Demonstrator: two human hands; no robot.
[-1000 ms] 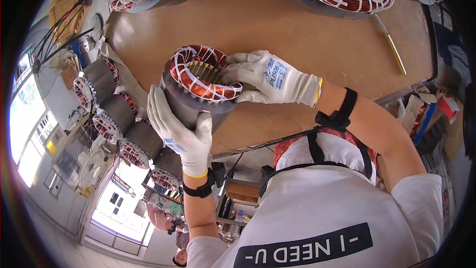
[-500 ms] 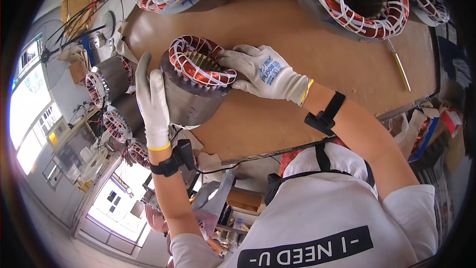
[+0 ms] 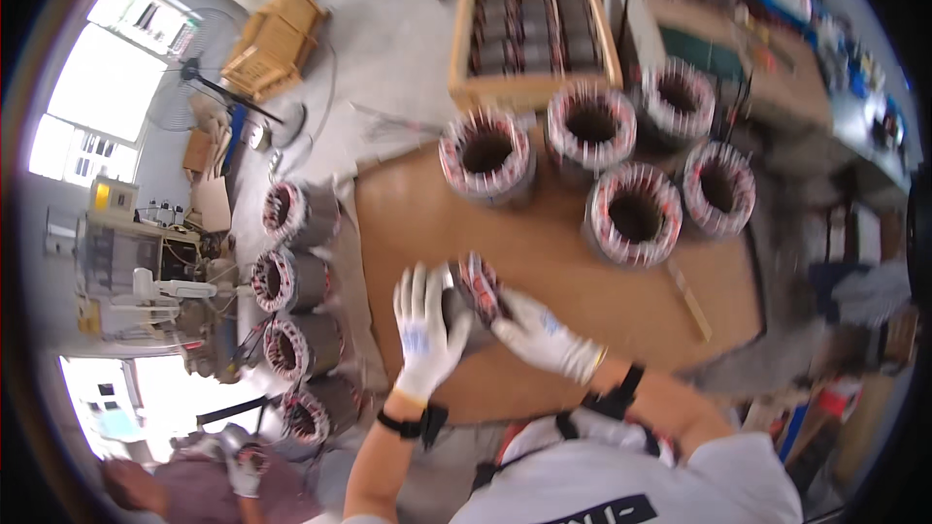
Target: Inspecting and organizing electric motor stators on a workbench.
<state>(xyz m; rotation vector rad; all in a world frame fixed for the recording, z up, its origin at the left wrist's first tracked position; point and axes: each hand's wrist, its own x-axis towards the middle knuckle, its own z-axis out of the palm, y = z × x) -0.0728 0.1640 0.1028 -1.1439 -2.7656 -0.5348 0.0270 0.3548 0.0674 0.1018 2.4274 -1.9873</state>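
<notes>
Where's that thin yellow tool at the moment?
In the head view, the thin yellow tool lies on the right part of the brown tabletop, just below the group of five wound stators and to the right of the right hand.

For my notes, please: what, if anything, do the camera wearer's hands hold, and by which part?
A stator: left hand on its grey metal side, right hand at its red wound end.
</notes>
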